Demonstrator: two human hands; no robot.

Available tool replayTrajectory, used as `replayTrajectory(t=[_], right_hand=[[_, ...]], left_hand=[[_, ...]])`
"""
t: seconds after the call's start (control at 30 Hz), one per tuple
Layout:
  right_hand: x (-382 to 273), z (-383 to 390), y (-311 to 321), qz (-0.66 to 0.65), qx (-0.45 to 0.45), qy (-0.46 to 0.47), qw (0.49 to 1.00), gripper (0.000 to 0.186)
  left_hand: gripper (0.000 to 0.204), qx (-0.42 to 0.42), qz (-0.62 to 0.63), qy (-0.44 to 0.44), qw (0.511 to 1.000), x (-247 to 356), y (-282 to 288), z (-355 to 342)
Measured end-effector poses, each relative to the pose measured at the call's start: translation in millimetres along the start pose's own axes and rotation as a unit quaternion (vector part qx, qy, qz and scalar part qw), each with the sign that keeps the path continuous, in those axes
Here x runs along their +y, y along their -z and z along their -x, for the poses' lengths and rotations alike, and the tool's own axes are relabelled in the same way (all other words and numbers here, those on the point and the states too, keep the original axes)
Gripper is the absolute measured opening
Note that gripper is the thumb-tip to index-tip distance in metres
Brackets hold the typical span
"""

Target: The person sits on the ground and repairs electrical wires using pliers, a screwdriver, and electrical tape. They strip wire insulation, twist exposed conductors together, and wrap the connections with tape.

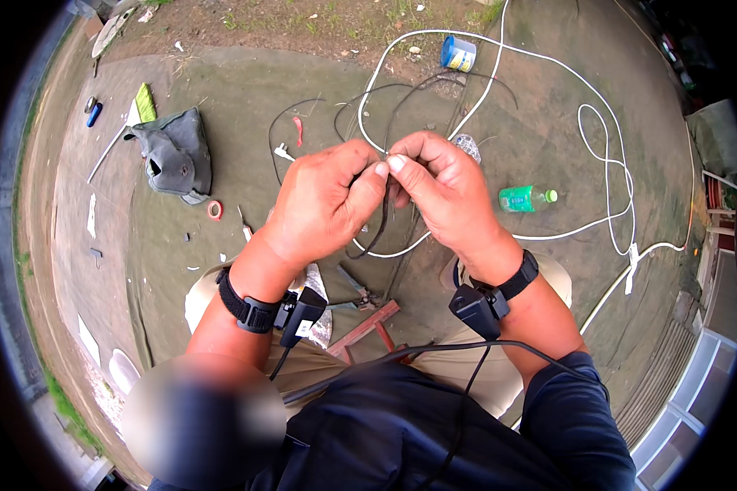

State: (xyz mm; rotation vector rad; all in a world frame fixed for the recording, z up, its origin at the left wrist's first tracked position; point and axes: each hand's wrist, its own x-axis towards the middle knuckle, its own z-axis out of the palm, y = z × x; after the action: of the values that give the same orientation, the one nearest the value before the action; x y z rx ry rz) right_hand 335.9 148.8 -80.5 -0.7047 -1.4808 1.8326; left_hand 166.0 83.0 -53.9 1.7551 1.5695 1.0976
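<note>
My left hand (323, 204) and my right hand (442, 188) meet at the fingertips in the middle of the picture. Both pinch a thin black wire (378, 229) that loops down below the fingers. More of the black wire (360, 98) trails away across the green ground sheet (221, 90) beyond my hands. A long white cable (606, 164) curls over the sheet to the right and behind my hands. Each wrist carries a black strap with a small black device.
A grey bag (176, 155) lies at the left, with a red tape roll (214, 210) near it. A green bottle (526, 198) lies at the right, a blue tin (458, 54) at the back. Pliers (360, 293) and a red wooden frame (368, 326) rest by my knees.
</note>
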Motion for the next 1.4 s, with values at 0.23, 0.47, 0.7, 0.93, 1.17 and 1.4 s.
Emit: replayTrajectory(t=[0.23, 0.47, 0.7, 0.93, 1.17, 1.4], right_hand=[[-7, 0, -2, -0.068, -0.001, -0.051, 0.996, 0.009], [-17, -3, 9, -0.023, -0.063, -0.085, 0.994, 0.01], [-26, -1, 19, 0.217, -0.067, 0.061, 0.972, 0.009], [-24, 1, 17, 0.417, -0.049, 0.259, 0.869, 0.012], [-26, 3, 15, 0.468, -0.051, 0.263, 0.842, 0.005], [-24, 3, 5, 0.434, -0.028, 0.265, 0.861, 0.011]], left_hand=[[0.01, 0.001, 0.022, -0.01, 1.0, 0, 0, 3], [0.006, -0.036, 0.022, -0.056, 0.998, -5, 3, 7], [0.005, -0.069, 0.032, -0.041, 0.996, 0, 4, 7], [0.008, -0.061, 0.047, -0.018, 0.997, -1, 4, 7], [0.009, -0.093, 0.089, 0.016, 0.992, 3, 5, 8], [0.011, -0.108, 0.125, 0.061, 0.984, 10, 8, 8]])
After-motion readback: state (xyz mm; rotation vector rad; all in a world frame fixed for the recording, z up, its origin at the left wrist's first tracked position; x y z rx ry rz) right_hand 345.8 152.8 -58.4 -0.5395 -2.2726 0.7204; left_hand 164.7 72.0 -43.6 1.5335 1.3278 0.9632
